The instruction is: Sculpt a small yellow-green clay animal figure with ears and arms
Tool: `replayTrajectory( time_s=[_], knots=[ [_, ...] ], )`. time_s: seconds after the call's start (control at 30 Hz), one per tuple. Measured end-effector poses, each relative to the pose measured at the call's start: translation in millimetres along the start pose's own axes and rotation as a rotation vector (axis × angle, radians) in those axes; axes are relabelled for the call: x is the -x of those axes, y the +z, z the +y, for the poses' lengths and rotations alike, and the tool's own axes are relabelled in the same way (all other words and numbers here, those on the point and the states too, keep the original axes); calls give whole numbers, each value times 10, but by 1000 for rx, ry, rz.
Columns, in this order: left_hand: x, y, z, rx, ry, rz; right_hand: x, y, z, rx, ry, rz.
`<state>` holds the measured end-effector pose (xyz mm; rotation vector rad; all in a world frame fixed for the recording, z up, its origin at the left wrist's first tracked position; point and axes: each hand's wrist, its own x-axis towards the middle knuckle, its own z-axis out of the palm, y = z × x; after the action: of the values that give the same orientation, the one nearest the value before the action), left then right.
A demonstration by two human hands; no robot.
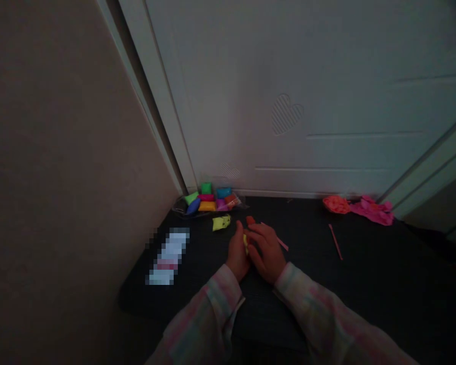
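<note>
At the left of the centre, on the dark table (213,263), a clear bag (242,204) holds small packets of many colours. Just in front of it lies a yellow packet (221,223), a little crumpled. Next comes the left hand (237,253), turned on its side, with the palm facing inward. Between the two hands is the yellow piece (245,244), above the near-middle part of the table. I judge it to be light and soft, like modelling clay, so it probably takes a dent easily and may stick a little to the skin; flat palms or gentle fingertips around its middle seem the best hold. The right hand (266,252) lies against the left one, its fingers bent over toward it. The hands are together about the piece, but whether either one really grips it, I cannot tell. Farther right are a pink stick (335,242) and, near the door, orange and pink crumpled things (372,209).

Now for what is hard to see. At the far left, a pale strip (171,256) is blurred into squares. Most of the yellow piece is hidden, so its shape stays unknown. Another pink stick (282,244) is partly covered by the right hand. The light is dim.
</note>
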<state>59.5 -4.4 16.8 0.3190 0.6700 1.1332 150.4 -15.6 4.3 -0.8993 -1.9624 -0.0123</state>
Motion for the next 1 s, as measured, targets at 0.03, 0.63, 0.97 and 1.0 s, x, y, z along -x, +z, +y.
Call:
replayTrajectory(
  time_s=[0.03, 0.63, 0.97, 1.0],
  knots=[
    [-10, 16, -13, 48, -16, -65, -9, -1, 3, 8, -8, -10],
    [12, 63, -41, 140, -333, -275, -164, -250, 202, 49, 401, 33],
    [-91, 53, -64, 202, -136, -119, -132, 43, 10, 35, 261, -83],
    [-87, 61, -65, 205, -120, -121, -138, 57, 11, 76, 251, -83]
  ],
)
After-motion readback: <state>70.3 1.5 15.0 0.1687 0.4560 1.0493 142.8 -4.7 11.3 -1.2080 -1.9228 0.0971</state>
